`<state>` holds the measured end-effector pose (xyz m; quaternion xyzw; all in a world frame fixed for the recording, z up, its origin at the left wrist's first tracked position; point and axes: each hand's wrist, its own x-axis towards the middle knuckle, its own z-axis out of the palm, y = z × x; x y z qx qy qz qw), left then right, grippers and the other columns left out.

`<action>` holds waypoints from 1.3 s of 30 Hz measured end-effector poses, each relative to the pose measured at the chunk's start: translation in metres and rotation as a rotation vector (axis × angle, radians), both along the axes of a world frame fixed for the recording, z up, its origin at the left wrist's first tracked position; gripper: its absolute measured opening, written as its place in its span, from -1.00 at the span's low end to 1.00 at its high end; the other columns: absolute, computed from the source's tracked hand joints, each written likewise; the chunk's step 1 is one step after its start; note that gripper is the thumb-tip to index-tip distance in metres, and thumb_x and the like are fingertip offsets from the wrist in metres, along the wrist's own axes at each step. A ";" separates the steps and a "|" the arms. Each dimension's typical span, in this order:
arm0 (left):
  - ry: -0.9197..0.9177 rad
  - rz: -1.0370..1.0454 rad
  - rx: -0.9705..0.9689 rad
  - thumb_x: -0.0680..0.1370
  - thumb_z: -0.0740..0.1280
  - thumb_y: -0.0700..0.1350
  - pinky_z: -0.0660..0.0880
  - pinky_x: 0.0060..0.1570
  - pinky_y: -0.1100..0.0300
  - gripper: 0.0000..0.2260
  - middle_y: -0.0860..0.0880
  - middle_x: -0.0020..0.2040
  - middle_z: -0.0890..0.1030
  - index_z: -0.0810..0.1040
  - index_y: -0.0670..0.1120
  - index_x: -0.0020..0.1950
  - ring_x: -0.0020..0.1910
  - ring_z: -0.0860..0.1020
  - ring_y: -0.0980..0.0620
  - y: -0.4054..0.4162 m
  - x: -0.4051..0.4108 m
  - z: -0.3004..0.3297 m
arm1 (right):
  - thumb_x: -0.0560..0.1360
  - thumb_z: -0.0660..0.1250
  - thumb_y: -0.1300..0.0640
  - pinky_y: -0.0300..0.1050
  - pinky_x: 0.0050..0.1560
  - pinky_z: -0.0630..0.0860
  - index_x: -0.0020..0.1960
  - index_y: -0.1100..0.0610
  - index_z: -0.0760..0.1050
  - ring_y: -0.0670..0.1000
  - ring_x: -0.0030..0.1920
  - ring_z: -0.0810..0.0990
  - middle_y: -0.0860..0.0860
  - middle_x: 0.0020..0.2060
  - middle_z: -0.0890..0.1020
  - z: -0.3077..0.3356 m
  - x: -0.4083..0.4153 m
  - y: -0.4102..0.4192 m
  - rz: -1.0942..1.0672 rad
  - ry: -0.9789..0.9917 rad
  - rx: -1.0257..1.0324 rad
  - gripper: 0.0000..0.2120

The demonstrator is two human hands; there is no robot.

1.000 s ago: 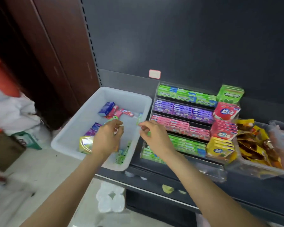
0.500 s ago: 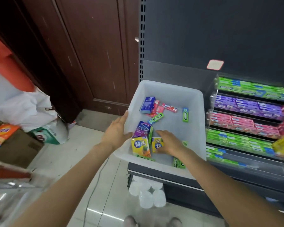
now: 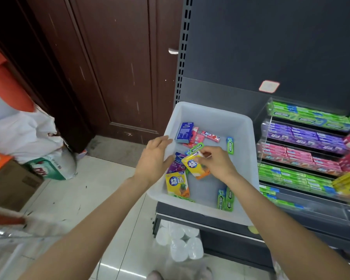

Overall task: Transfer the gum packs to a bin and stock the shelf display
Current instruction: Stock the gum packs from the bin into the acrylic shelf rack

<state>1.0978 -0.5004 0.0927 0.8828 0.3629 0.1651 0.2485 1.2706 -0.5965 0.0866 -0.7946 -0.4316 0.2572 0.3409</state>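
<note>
A white plastic bin (image 3: 245, 126) sits on the dark shelf with several loose gum packs in it. My right hand (image 3: 217, 163) is inside the bin and pinches a yellow gum pouch (image 3: 195, 165), lifted and tilted above the others. My left hand (image 3: 154, 158) rests on the bin's left rim, thumb on the inside of the wall. A second yellow pouch (image 3: 177, 183), a blue box (image 3: 184, 132), a purple pack (image 3: 177, 165) and green Doublemint sticks (image 3: 225, 198) lie in the bin. The clear tiered gum display (image 3: 303, 150) stands right of the bin.
A brown wooden door (image 3: 117, 67) fills the left background. White bags (image 3: 24, 134) and a cardboard box (image 3: 10, 182) sit on the tiled floor at left. White rolls (image 3: 180, 241) lie under the shelf. Yellow and red packs stand at the far right edge.
My right hand has picked the yellow pouch up off the bin floor. My left hand stays at the bin's left rim. The view has shifted left, away from the display.
</note>
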 end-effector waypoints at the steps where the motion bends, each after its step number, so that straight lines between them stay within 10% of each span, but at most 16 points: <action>1: -0.031 -0.051 -0.053 0.56 0.29 -0.05 0.25 0.28 0.25 -0.54 0.00 0.40 0.37 0.30 -0.05 0.44 0.36 0.31 0.03 -0.001 0.003 0.004 | 0.43 0.43 0.21 -0.11 -0.20 0.51 -0.16 0.16 0.55 -0.03 -0.30 0.54 -0.01 -0.31 0.57 0.007 -0.003 0.002 -0.017 0.079 0.058 -0.93; 9: -0.219 -0.067 -0.154 0.51 0.36 -0.22 0.36 -0.25 0.50 -0.84 -0.04 -0.08 0.63 0.56 -0.12 0.08 -0.21 0.52 0.02 0.015 -0.001 0.022 | 0.44 0.41 0.26 -0.08 0.04 0.56 -0.01 0.14 0.57 0.04 -0.10 0.64 0.06 -0.11 0.66 0.016 -0.026 0.019 0.031 0.380 0.187 -0.86; 15: -0.257 0.056 -0.207 0.52 0.36 -0.17 0.36 -0.31 0.56 -0.82 0.09 -0.16 0.57 0.54 -0.10 0.12 -0.29 0.50 0.24 0.018 -0.019 0.027 | 0.38 0.48 0.19 -0.14 0.17 0.48 0.26 0.16 0.48 0.01 0.14 0.56 0.07 0.16 0.59 -0.021 -0.029 0.022 0.290 -0.065 -0.259 -0.53; 20: -0.234 0.045 -0.229 0.52 0.35 -0.17 0.34 -0.32 0.58 -0.80 0.07 -0.12 0.58 0.53 -0.12 0.14 -0.26 0.49 0.20 0.014 -0.019 0.026 | 0.37 0.49 0.14 -0.12 0.04 0.48 0.13 0.15 0.54 0.03 0.06 0.55 0.06 0.10 0.59 -0.033 -0.027 0.023 0.369 -0.205 -0.393 -0.65; 30: -0.372 -0.044 -0.247 0.53 0.33 -0.20 0.48 -0.23 0.36 -0.80 0.04 -0.18 0.59 0.52 -0.05 0.15 -0.27 0.52 0.05 -0.016 0.062 0.059 | 0.41 0.43 0.29 -0.40 -0.18 0.37 -0.10 0.17 0.58 -0.12 -0.22 0.50 -0.03 -0.24 0.57 0.032 0.044 -0.032 0.122 -0.012 -0.017 -0.90; 34: -0.428 -0.129 -0.287 0.54 0.30 -0.26 0.43 -0.31 0.41 -0.80 0.11 -0.24 0.56 0.51 -0.08 0.14 -0.35 0.49 0.24 -0.050 0.126 0.077 | 0.41 0.43 0.28 -0.12 -0.11 0.47 -0.11 0.12 0.59 -0.09 -0.24 0.54 -0.02 -0.26 0.61 0.058 0.104 -0.083 -0.070 -0.071 0.116 -0.90; 39: -0.474 -0.242 -0.255 0.55 0.28 -0.26 0.42 -0.18 0.36 -0.81 0.01 -0.10 0.60 0.51 -0.07 0.14 -0.17 0.52 0.05 -0.102 0.226 0.103 | 0.44 0.42 0.24 -0.23 -0.14 0.44 -0.09 0.11 0.57 -0.08 -0.22 0.52 -0.03 -0.24 0.60 0.083 0.185 -0.151 -0.259 -0.145 0.281 -0.92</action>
